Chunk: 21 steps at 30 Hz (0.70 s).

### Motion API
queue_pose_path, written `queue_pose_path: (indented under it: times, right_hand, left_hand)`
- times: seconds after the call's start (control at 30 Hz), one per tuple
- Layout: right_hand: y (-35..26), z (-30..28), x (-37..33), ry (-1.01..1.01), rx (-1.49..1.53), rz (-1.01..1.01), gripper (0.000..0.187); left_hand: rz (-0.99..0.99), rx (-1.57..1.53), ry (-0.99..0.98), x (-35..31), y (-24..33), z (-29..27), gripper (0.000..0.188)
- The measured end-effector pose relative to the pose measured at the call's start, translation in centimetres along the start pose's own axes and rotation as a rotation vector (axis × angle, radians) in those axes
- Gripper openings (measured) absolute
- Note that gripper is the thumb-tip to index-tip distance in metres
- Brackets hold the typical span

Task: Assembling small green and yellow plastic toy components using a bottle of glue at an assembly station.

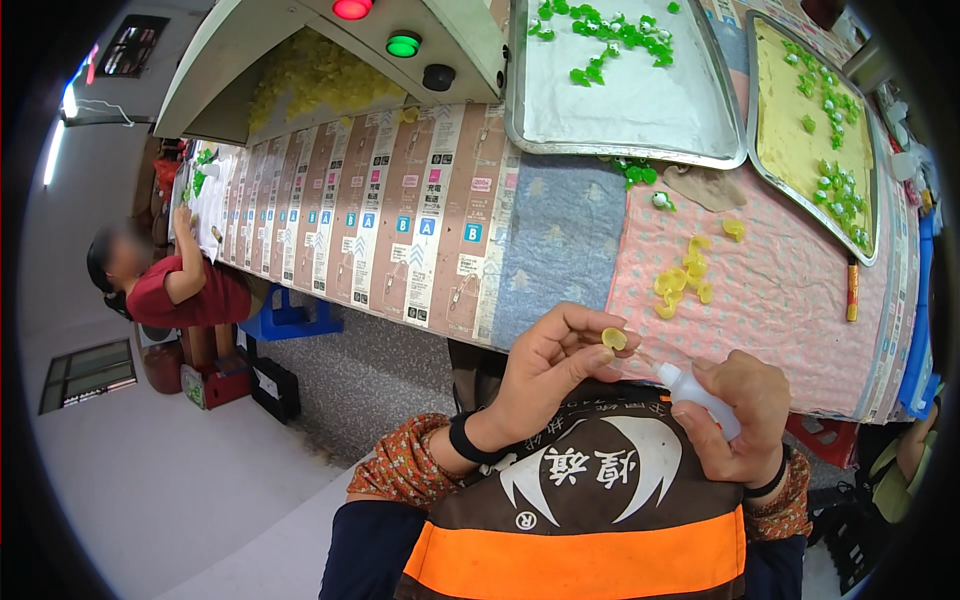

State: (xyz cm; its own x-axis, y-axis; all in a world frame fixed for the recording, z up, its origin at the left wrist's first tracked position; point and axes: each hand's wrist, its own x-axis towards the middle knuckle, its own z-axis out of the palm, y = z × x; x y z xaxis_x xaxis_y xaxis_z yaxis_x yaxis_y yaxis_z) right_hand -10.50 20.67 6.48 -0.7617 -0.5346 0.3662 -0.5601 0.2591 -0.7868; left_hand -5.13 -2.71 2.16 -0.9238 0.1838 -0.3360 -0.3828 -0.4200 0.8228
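Between the thumb and fingers of my left hand point(562, 362) is a small yellow cup-shaped piece point(613, 339), its hollow side showing. My right hand point(742, 405) is wrapped round a white squeeze bottle point(697, 392) with a thin nozzle. The bottle lies tilted, its nozzle pointing at the yellow piece. Whether the tip touches the piece, I cannot tell. Beyond my hands, several loose yellow pieces point(693, 263) lie on a pink patterned cloth point(780, 310). A few green and white figures point(636, 172) sit on the cloth near the tray.
A metal tray point(625, 110) and a yellow-lined tray point(775, 90) hold several green figures. A beige machine point(330, 40) with red and green lights covers a heap of yellow pieces point(330, 75). At far left a person point(190, 285) in red works; another person's arm point(910, 450) shows at right.
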Motion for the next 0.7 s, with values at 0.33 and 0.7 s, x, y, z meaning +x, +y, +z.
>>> queue_pose_path:
  times: [0.33,0.7]
  right_hand:
    - [0.27,0.39,-0.01,-0.024,-0.007,0.001,0.036]
    - [0.21,0.40,0.10,0.048,0.051,0.021,0.037]
  left_hand:
    - [0.075,0.031,-0.014,-0.10,-0.34,-0.03,0.026]
    - [-0.198,-0.240,0.061,-0.01,0.08,0.27,0.030]
